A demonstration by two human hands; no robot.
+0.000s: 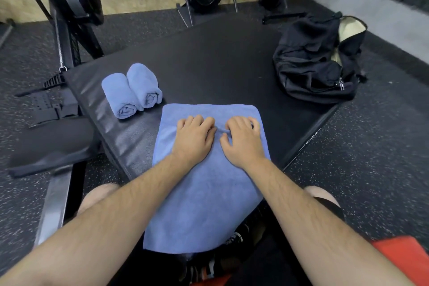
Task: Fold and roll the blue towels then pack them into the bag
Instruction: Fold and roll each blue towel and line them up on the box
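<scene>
Left of the flat, folded light-blue terry towel [206, 197], two rolled light-blue terry towels [120, 96] lie touching side by side on the black padded desk [209, 65]. On the flat towel's far half, which rests at the desk's near corner while its near end hangs over the edge, the left grip [193, 139] and, just right of it, the right grip [243, 143] press down with fingers curled, pinching up a small ridge of cloth between them. Well right of that towel, a crumpled black fabric duffel bag [313, 65] sits unzipped at the desk's edge, pale lining showing.
</scene>
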